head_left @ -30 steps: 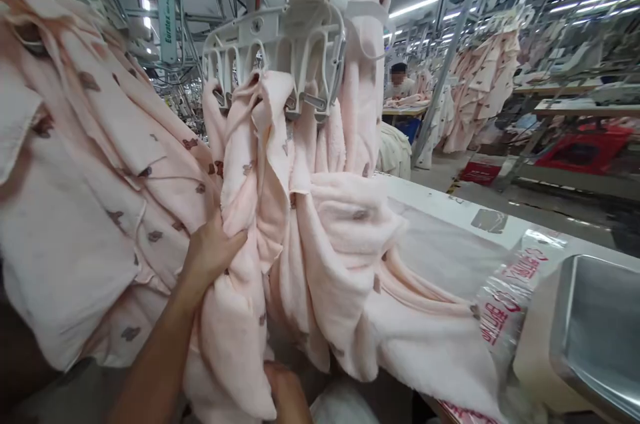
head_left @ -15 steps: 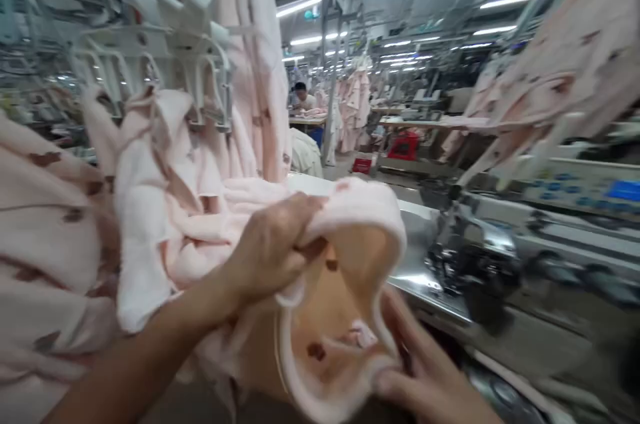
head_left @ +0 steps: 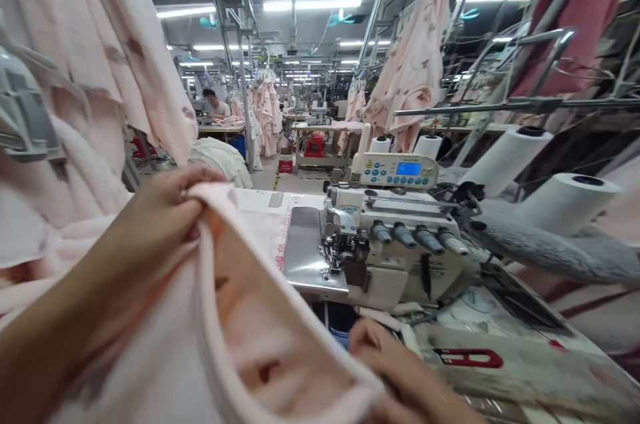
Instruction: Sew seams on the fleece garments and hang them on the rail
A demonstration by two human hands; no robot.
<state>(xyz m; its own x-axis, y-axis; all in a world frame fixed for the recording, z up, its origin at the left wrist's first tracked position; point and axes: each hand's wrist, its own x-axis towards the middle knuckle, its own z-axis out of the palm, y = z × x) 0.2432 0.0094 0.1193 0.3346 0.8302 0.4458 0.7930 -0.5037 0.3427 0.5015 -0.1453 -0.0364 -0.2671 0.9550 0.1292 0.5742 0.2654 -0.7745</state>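
A pale pink fleece garment [head_left: 145, 344] with brown motifs hangs between my hands, its opening stretched wide so the peach-coloured inside shows. My left hand [head_left: 165, 217] is closed on the upper end of the bound edge, thumb and fingers pinched together. Lower on the right, my right hand [head_left: 400, 371] is curled and closed at the other end of that edge, slightly blurred. Just beyond the hands stands a white overlock sewing machine [head_left: 395, 237] with a shiny metal plate [head_left: 305, 244]; the cloth is held apart from its needle area.
Red thread snips [head_left: 470, 357] lie on the machine table at the right. White thread cones [head_left: 507, 157] stand behind the machine, beside a control panel [head_left: 397, 171]. Pink garments [head_left: 95, 57] hang at the left. A co-worker [head_left: 215, 104] sits farther back.
The view has swung right, bringing the sewing machine to the middle. My hands have spread apart, and the garment's edge has gone from a rounded loop to a long, taut opening.
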